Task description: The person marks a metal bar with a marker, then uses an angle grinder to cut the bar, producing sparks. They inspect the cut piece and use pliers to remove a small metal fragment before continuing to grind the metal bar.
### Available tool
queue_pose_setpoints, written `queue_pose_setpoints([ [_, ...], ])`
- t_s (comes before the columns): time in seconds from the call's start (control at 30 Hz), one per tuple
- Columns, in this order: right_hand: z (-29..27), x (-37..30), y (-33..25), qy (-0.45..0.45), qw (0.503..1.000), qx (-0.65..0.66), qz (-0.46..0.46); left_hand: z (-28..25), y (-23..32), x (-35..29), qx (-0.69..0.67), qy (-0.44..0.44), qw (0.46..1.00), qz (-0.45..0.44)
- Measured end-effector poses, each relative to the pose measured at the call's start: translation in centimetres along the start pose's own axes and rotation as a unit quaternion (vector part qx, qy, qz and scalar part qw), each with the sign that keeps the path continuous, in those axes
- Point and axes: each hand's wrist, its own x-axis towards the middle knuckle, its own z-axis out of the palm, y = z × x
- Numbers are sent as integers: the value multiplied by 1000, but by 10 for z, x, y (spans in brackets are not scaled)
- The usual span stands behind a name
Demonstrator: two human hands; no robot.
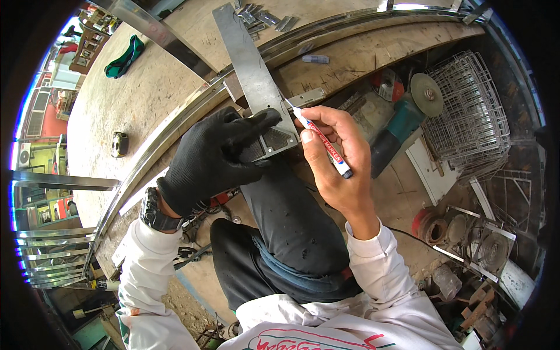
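My left hand [210, 154], in a black knitted glove, grips the near end of a wide steel try square [248, 55]. The tool's long flat blade reaches away across the table edge, over a metal bar [163, 140]. My bare right hand [341, 146] holds a white marker [322, 142] with a dark end cap, between thumb and fingers. Its long thin tip points up and left and lies close to the blade's right edge; I cannot tell whether it touches. A narrow metal strip with holes [308, 99] extends right from beside the blade.
On the wooden table [169, 93] are a tape measure [119, 144], green goggles [124, 56], small metal plates [268, 17] and a small translucent bluish tube [315, 59]. Right are an angle grinder [399, 125] and wire racks [466, 111]. Metal bars [64, 181] jut out left.
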Motion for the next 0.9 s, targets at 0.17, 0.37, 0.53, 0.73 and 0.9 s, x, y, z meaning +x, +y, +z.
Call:
queue_pose_setpoints([
  [0.17, -2, 3, -4, -9, 998, -64, -25, -3, 2, 3, 6, -18, 1000, 2],
  [0.37, -2, 4, -12, -28, 989, -141, -40, -3, 3, 1, 9, -13, 1000, -2],
  [0.53, -20, 4, -28, -70, 967, -217, -117, -4, 5, 1, 6, -23, 1000, -7],
  [0.73, -17, -1, -31, -24, 983, -171, -60, -4, 4, 1, 7, -23, 1000, -3],
  [0.9, -15, -3, -27, -47, 980, -184, -67, -3, 7, -2, -15, -27, 999, -16],
])
